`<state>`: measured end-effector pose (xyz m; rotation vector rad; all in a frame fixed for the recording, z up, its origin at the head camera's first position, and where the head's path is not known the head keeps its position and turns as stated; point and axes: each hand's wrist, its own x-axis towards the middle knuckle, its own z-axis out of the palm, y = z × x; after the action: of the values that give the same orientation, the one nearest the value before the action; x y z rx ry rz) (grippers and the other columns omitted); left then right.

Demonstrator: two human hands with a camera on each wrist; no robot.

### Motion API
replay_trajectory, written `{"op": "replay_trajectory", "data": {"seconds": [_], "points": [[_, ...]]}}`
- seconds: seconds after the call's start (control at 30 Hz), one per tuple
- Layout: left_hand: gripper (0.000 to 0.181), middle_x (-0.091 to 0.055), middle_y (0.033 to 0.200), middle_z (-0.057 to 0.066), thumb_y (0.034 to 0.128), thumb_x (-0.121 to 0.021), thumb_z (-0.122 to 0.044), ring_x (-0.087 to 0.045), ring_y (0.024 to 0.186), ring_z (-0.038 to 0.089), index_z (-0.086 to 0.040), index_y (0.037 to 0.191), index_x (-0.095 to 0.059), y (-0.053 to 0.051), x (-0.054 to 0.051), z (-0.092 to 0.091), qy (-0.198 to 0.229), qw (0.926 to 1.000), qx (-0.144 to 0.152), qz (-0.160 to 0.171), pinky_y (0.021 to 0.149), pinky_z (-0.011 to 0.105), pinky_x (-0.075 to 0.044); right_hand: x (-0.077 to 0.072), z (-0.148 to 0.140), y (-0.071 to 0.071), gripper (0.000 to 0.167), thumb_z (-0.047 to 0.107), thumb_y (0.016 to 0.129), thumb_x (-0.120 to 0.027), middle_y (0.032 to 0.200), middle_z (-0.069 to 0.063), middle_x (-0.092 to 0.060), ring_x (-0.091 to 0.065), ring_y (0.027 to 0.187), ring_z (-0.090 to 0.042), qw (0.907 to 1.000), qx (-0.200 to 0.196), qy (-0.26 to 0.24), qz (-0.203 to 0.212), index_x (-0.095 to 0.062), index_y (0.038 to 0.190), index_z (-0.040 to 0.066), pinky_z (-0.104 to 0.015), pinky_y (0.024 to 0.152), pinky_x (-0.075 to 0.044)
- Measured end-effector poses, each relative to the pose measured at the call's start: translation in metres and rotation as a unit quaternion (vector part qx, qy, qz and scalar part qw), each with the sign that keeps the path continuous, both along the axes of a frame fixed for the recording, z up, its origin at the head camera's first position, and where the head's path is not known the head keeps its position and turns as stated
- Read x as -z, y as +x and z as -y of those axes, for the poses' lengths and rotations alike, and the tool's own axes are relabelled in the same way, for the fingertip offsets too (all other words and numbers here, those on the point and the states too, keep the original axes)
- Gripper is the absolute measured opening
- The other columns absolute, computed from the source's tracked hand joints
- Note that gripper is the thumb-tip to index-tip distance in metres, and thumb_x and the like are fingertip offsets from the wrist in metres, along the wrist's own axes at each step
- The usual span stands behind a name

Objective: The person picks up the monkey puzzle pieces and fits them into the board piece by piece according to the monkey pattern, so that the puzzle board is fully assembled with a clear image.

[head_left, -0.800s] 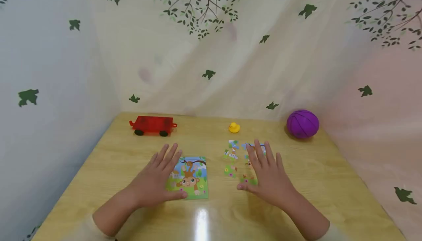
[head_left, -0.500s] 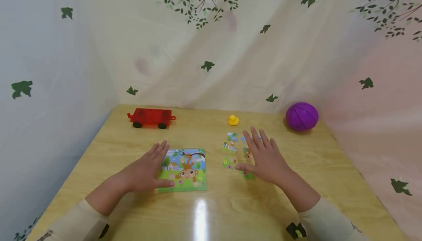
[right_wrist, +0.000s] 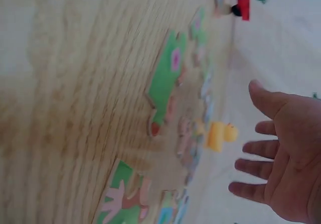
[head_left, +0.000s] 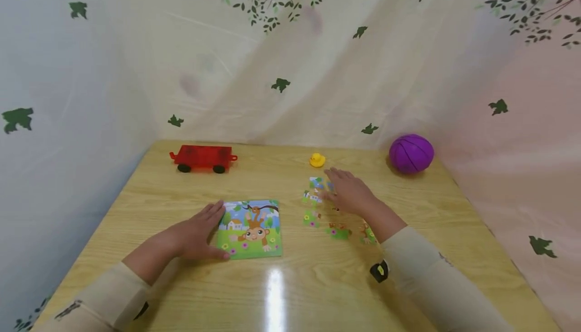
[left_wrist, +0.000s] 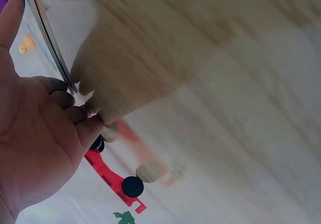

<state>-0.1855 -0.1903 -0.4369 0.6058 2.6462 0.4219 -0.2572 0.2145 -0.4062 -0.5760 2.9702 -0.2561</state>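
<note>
A square puzzle board (head_left: 258, 223) with a hanging monkey picture lies flat on the wooden table. My left hand (head_left: 197, 233) touches its left edge, the thumb near the lower corner and the fingers near the upper one. In the left wrist view, the fingertips of the left hand (left_wrist: 45, 128) meet the board's edge close to the tabletop. To the right lie several loose jigsaw pieces (head_left: 339, 232), spaced apart in rows. My right hand (head_left: 351, 193) hovers over the upper ones, partly hiding them. Its fingers are extended and hold nothing in the right wrist view, above a green piece (right_wrist: 165, 76).
A red toy wagon (head_left: 202, 157) stands at the back left of the table (head_left: 308, 286). Behind the pieces sits a small yellow rubber duck (head_left: 317, 160). A purple ball (head_left: 411, 154) rests at the back right, before a leaf-printed cloth (head_left: 236, 69).
My left hand has shifted left and come down to the board's left edge, uncovering its picture. The right hand has moved forward and left over the pieces, revealing lower ones. The head view has tilted.
</note>
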Motion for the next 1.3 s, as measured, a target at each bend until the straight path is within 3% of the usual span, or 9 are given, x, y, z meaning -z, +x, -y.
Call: {"op": "replay_trajectory", "data": {"seconds": [0.2,0.33,0.47,0.57,0.63,0.77,1.03,1.17,1.3], "points": [[0.122,-0.009,0.166,0.012,0.0713,-0.071,-0.072,-0.006,0.151,0.041,-0.004,0.157,-0.017,0.0,-0.003,-0.001,-0.001,0.9999,-0.006,0.009,0.114,0.062,-0.025,0.018,0.007,-0.029,0.05,0.025,0.103,-0.053,0.153,-0.013,-0.041,-0.039,0.139,-0.037,0.9983,-0.001,-0.023,0.054,-0.041,0.148,0.009,-0.054,0.11,-0.038],[0.123,-0.01,0.165,0.013,0.0704,-0.072,-0.072,-0.007,0.151,0.041,-0.004,0.157,-0.017,0.0,-0.002,-0.001,0.006,1.0,-0.006,0.0,0.112,0.063,-0.027,0.027,0.007,-0.043,0.04,0.024,0.101,-0.057,0.141,-0.009,-0.055,-0.05,0.13,-0.031,0.9994,-0.02,-0.01,0.026,-0.055,0.138,0.01,-0.049,0.106,-0.044],[0.123,-0.01,0.165,0.014,0.0706,-0.072,-0.072,-0.008,0.15,0.042,-0.004,0.157,-0.017,0.0,-0.001,-0.002,0.003,1.0,-0.003,-0.001,0.112,0.064,-0.027,0.033,0.007,-0.055,0.026,0.023,0.099,-0.06,0.118,-0.004,-0.065,-0.06,0.109,-0.024,0.9993,-0.035,0.01,0.002,-0.068,0.12,0.01,-0.04,0.093,-0.052],[0.123,-0.01,0.165,0.014,0.0708,-0.072,-0.072,-0.008,0.15,0.042,-0.003,0.157,-0.017,0.0,-0.002,-0.004,-0.001,1.0,-0.001,0.004,0.112,0.063,-0.027,0.03,0.006,-0.057,0.024,0.027,0.098,-0.062,0.104,-0.003,-0.065,-0.061,0.095,-0.021,0.9991,-0.04,0.017,-0.005,-0.069,0.112,0.01,-0.037,0.084,-0.053],[0.123,-0.011,0.165,0.014,0.0703,-0.072,-0.072,-0.008,0.15,0.042,-0.004,0.157,-0.018,0.0,-0.003,-0.005,-0.001,1.0,-0.003,0.005,0.112,0.064,-0.027,0.025,0.007,-0.057,0.026,0.032,0.097,-0.063,0.104,-0.004,-0.064,-0.06,0.094,-0.021,0.9988,-0.041,0.019,-0.021,-0.068,0.111,0.01,-0.038,0.084,-0.053],[0.124,-0.01,0.166,0.011,0.0685,-0.072,-0.073,-0.008,0.151,0.041,-0.006,0.157,-0.018,-0.001,-0.003,-0.005,-0.006,0.9999,-0.013,0.005,0.113,0.063,-0.027,0.012,0.017,-0.053,0.033,0.036,0.096,-0.063,0.116,-0.008,-0.063,-0.06,0.105,-0.026,0.9962,-0.06,-0.003,-0.063,-0.065,0.117,0.011,-0.041,0.09,-0.053],[0.123,-0.01,0.166,0.011,0.0691,-0.071,-0.074,-0.008,0.151,0.041,-0.005,0.157,-0.019,-0.001,-0.003,-0.003,-0.011,0.9998,-0.016,0.005,0.113,0.063,-0.027,-0.008,0.078,-0.023,0.031,0.034,0.096,-0.063,0.115,-0.005,-0.065,-0.062,0.104,-0.019,0.9776,-0.184,-0.042,-0.092,-0.066,0.117,0.012,-0.034,0.087,-0.053],[0.123,-0.007,0.166,0.01,0.0702,-0.071,-0.074,-0.006,0.151,0.041,-0.005,0.157,-0.018,0.001,-0.005,-0.004,-0.004,0.9998,-0.018,0.006,0.113,0.063,-0.026,-0.003,0.115,-0.008,0.028,0.035,0.097,-0.062,0.112,-0.001,-0.066,-0.061,0.102,-0.014,0.9623,-0.251,-0.026,-0.1,-0.068,0.114,0.013,-0.028,0.088,-0.052],[0.123,-0.008,0.166,0.009,0.0698,-0.07,-0.075,-0.007,0.151,0.041,-0.006,0.157,-0.018,0.001,-0.004,-0.004,-0.007,0.9998,-0.021,0.002,0.111,0.064,-0.028,0.008,0.145,0.004,0.024,0.036,0.097,-0.062,0.106,0.003,-0.064,-0.059,0.095,-0.011,0.9517,-0.291,0.003,-0.099,-0.068,0.106,0.015,-0.024,0.084,-0.051]]}}
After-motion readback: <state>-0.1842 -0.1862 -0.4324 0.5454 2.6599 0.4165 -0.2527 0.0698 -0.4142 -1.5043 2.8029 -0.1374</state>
